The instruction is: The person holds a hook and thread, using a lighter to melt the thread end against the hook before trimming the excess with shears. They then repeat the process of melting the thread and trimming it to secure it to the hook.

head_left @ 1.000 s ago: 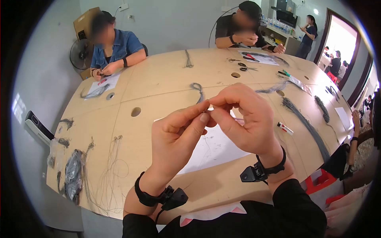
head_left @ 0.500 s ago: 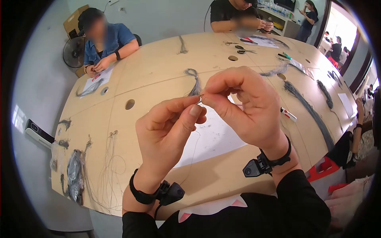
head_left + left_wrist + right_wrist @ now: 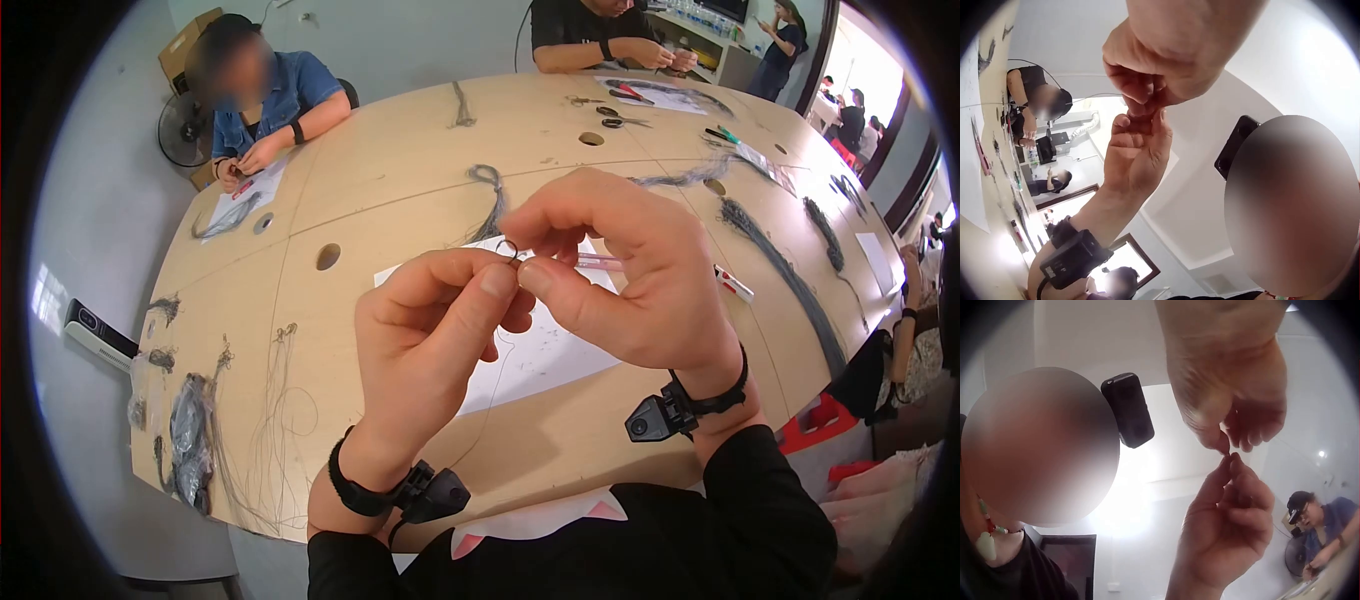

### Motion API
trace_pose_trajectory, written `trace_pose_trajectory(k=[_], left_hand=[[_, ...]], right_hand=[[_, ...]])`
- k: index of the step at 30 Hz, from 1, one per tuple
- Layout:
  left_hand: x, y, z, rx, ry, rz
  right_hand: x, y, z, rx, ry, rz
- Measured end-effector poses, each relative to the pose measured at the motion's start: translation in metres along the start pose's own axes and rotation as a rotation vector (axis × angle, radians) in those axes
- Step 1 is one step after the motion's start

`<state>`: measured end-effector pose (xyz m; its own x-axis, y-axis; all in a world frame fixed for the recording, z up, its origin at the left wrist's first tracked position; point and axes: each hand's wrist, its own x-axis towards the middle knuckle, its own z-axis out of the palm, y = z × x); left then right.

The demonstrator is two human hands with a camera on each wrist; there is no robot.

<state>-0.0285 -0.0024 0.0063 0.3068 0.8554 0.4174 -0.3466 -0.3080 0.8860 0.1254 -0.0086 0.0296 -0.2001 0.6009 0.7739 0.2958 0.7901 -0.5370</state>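
Above the white paper sheet (image 3: 560, 358), the left hand (image 3: 425, 330) is pinching a small dark loop (image 3: 515, 249), fingers clamping it. The right hand (image 3: 645, 275) is curling its slightly parted fingers around the loop. A thin strand (image 3: 494, 392) is crossing the sheet's near edge.

The right hand (image 3: 1235, 381) and the left hand (image 3: 1225, 534) meet at their fingertips. On the left is a blurred head (image 3: 1041, 447), a black device (image 3: 1129, 409) beside it. Far on the right, a person (image 3: 1332, 528) wears a cap (image 3: 1299, 504), near a fan (image 3: 1295, 556).
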Motion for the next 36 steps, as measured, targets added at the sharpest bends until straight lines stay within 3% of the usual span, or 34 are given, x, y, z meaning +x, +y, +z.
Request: trace_pose_trajectory(k=[4,12,18,22,27,36], left_hand=[[-0.001,0.000,0.001,0.033,-0.014,0.022],[-0.003,0.000,0.005,0.046,-0.051,0.050],[-0.002,-0.004,0.003,0.061,-0.077,0.043],[-0.002,-0.003,0.004,0.036,-0.097,0.035],[-0.002,0.001,0.005,0.044,-0.052,0.085],[-0.003,0.001,0.004,0.180,0.016,0.122]], right_hand=[[0.000,0.000,-0.004,-0.069,-0.071,-0.004],[0.002,0.008,-0.001,-0.355,0.036,-0.378],[0.001,0.014,0.003,-0.386,0.068,-0.429],[0.001,0.013,0.001,-0.419,0.061,-0.445],[-0.002,0.011,0.001,-0.217,0.038,-0.187],[-0.003,0.010,0.004,-0.251,0.059,-0.236]])
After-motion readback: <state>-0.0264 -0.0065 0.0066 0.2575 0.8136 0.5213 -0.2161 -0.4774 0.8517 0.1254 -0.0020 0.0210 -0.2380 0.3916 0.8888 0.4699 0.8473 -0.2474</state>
